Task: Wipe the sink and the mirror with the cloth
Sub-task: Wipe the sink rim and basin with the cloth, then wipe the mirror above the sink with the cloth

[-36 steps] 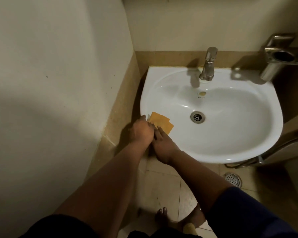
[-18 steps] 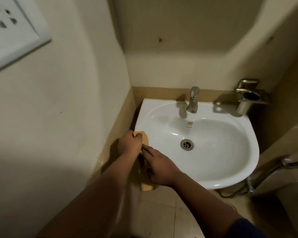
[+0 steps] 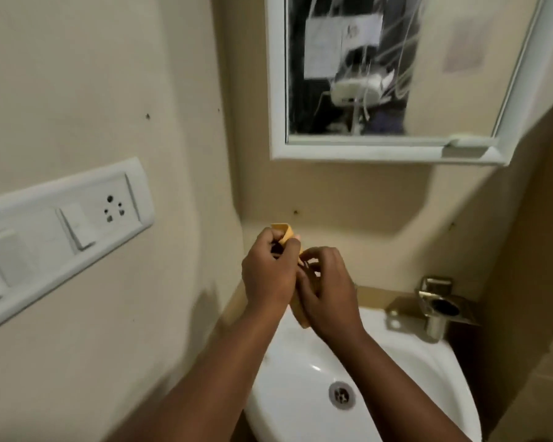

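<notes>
So at this point we had the orange cloth bunched up between both hands, held in the air above the back-left corner of the sink, just below the mirror. Our left hand had its fingers curled round the upper part, and our right hand was pinching the lower part, with a tail of cloth hanging down between the wrists.

What could've gone wrong: we were refolding it mid-air, so a loose pinch could've dropped the cloth into the basin near the drain, maybe getting it wet. Wiping the mirror with a damp or grimy side would probably just have smeared it, and the glass already looked streaky. The switch and socket panel sat on the wall near our left arm, so a dripping cloth swinging that way wasn't ideal either.

Compared to half a second earlier, our hands had lifted off the sink's left rim, and our view had tilted up so the mirror came into frame.
</notes>
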